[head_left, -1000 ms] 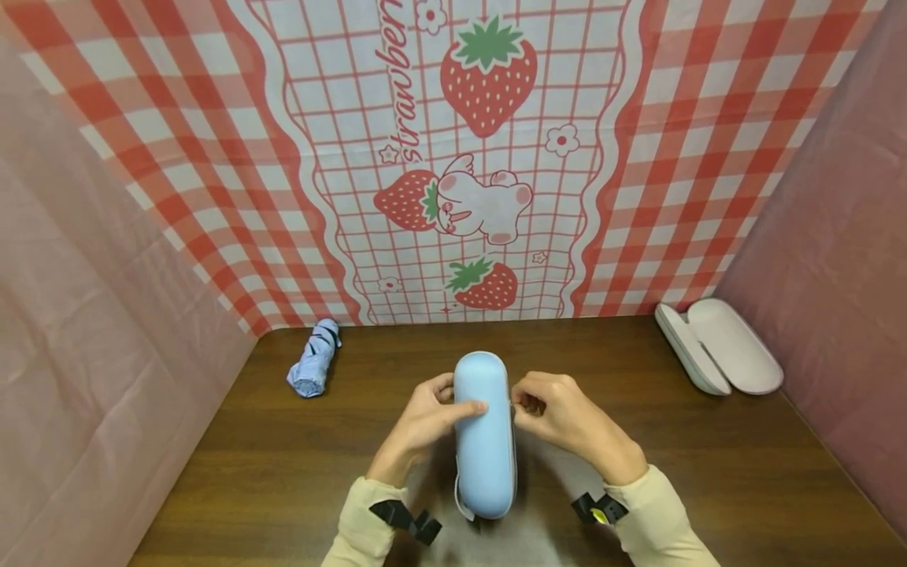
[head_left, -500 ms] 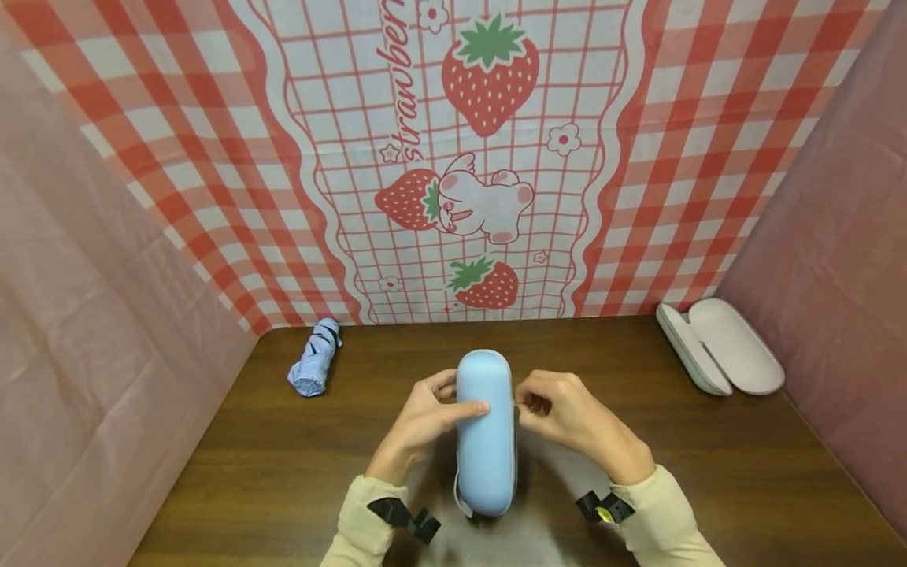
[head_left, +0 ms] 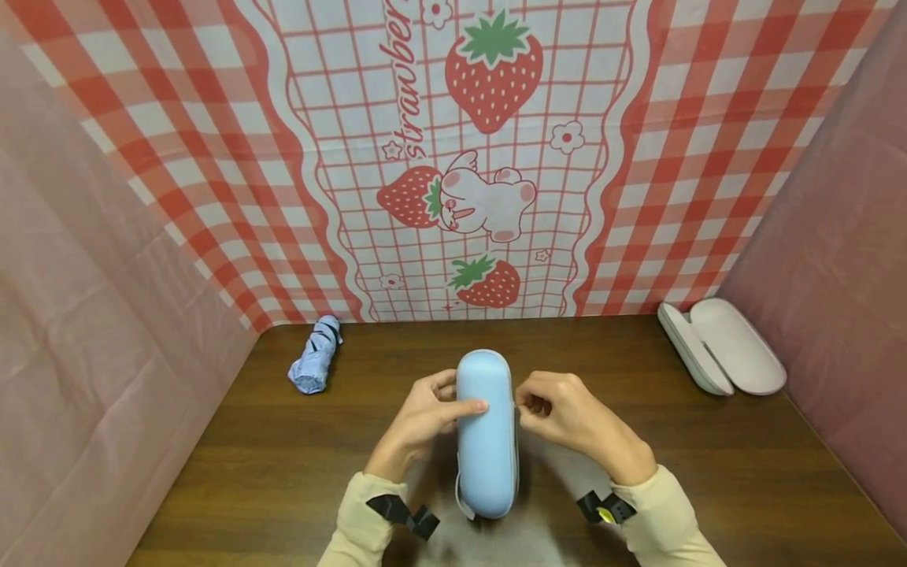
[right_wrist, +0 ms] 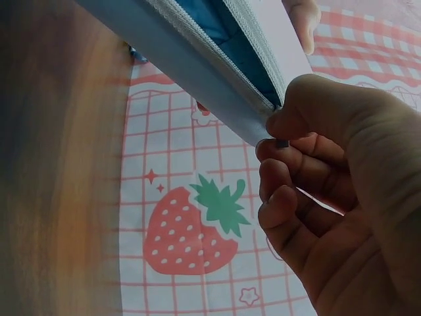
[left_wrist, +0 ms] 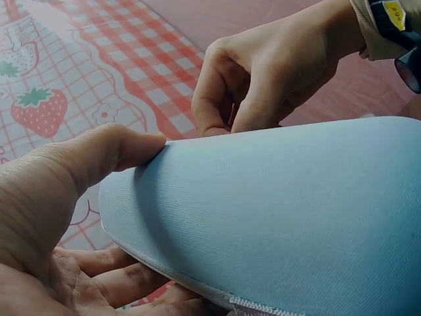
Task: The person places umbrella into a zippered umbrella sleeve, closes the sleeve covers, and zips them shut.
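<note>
A long, rounded light-blue zip case is held above the table in front of me. My left hand grips its left side, thumb on the top face and fingers underneath. On the other side, my right hand pinches the small zipper pull between thumb and fingertips. In the right wrist view the zipper is parted along the visible stretch, showing a dark blue interior; what it contains cannot be made out. A pale strap hangs at the case's lower left.
A folded light-blue umbrella lies at the back left of the wooden table. An opened pale hard-shell case, like one for glasses, rests at the back right. A strawberry-print cloth hangs behind, with pink cloth walls at both sides.
The case and my right hand have shifted very slightly to the right. Both hands keep the same hold.
</note>
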`<state>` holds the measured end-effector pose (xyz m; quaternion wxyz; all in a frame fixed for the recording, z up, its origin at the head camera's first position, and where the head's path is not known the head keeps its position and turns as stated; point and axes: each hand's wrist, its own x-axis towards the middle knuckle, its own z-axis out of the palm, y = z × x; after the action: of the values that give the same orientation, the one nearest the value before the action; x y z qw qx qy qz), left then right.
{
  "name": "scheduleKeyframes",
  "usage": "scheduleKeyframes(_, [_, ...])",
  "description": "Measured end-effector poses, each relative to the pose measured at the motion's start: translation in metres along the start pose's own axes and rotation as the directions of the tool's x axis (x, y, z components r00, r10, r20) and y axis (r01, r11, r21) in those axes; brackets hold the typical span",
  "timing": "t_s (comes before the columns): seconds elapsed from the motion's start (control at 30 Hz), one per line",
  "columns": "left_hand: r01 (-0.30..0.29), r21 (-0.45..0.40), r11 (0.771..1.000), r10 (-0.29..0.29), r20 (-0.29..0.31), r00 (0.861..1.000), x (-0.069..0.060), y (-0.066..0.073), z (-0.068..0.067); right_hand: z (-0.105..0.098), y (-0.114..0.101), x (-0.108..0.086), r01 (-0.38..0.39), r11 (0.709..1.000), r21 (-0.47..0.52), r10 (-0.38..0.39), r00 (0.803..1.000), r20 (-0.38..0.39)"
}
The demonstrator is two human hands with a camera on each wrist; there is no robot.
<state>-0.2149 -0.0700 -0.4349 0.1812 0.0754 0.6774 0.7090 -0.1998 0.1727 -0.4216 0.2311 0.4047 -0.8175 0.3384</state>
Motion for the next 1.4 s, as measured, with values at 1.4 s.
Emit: scheduleKeyframes(1.4, [-0.028, 0.018, 0.999, 0.029, -0.068, 0.997, -0.0002, 0.0019, 0.0026, 0.0069, -0.0002, -0.0035, -0.102, 0.995, 0.003, 0.101, 0.991, 0.09])
